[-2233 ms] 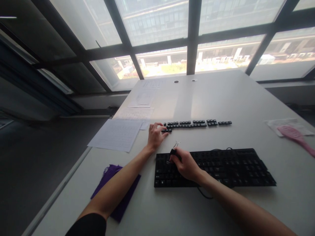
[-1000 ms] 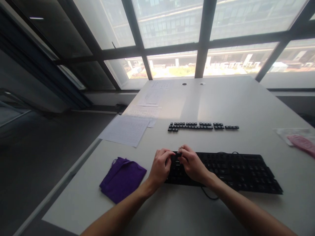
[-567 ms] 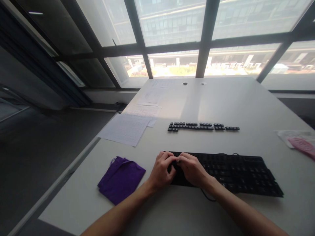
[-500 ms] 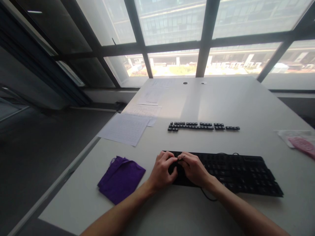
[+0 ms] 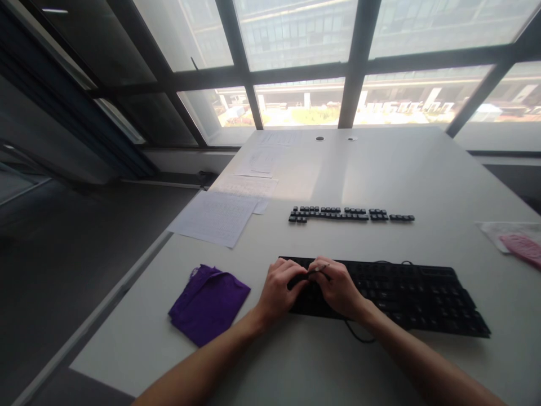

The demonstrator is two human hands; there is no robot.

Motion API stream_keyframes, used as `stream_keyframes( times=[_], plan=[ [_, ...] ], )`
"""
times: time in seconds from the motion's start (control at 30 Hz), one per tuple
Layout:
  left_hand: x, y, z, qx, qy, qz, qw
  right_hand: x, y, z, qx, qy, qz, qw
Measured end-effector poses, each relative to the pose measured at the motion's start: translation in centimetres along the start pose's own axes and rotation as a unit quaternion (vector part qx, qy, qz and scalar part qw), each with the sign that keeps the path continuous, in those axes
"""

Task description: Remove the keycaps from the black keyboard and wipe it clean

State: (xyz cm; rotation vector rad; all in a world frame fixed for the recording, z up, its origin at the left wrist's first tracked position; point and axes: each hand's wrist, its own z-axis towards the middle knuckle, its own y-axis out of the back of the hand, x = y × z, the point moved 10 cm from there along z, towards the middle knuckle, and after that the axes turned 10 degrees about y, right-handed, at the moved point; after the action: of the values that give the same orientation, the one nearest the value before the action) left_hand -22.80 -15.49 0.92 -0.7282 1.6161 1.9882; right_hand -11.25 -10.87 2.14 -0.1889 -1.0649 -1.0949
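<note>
A black keyboard (image 5: pixel 406 293) lies on the white table, with both hands over its left end. My right hand (image 5: pixel 338 286) is closed around a slim dark tool with a shiny pale end (image 5: pixel 320 269), which pokes up past the fingers; its exact kind is unclear. Beside it, my left hand (image 5: pixel 276 288) has thumb and fingers pinched together close to the tool's lower part. Whatever sits between those left fingertips is too small and dark to make out. Behind the keyboard, several loose black keycaps (image 5: pixel 350 216) stand in rows.
A folded purple cloth (image 5: pixel 209 304) lies left of my left forearm. Written paper sheets (image 5: pixel 215 217) run along the table's left edge. At the far right is a pink item (image 5: pixel 522 248) on clear plastic. A black cable (image 5: pixel 359 338) loops out at the keyboard's front.
The left thumb has come up to meet the fingers, and the tool in my right hand has tilted, showing more of its pale end. The whole view has shifted slightly.
</note>
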Motion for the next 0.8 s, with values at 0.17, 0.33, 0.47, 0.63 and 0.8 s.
stream_keyframes(
  times=[0.17, 0.33, 0.47, 0.63, 0.8],
  plan=[
    [-0.1, 0.4, -0.1, -0.02, -0.014, -0.027, 0.999, 0.1, 0.4, 0.0, -0.014, -0.001, -0.004, 1.0],
    [-0.6, 1.1, -0.3, -0.05, -0.032, -0.041, 0.997, 0.5, 0.2, 0.0, -0.009, 0.008, -0.022, 1.0],
    [-0.3, 1.6, -0.5, -0.067, -0.029, -0.051, 0.996, -0.4, 0.5, -0.3, -0.034, -0.037, -0.037, 0.998],
    [-1.6, 1.0, -0.7, -0.037, -0.086, -0.008, 0.996, -1.5, 0.3, -0.4, -0.033, -0.08, 0.0, 0.996],
    [-2.6, 2.6, -0.1, -0.053, -0.068, -0.027, 0.996, -1.8, 0.7, -0.4, -0.056, -0.099, 0.029, 0.993]
  ],
)
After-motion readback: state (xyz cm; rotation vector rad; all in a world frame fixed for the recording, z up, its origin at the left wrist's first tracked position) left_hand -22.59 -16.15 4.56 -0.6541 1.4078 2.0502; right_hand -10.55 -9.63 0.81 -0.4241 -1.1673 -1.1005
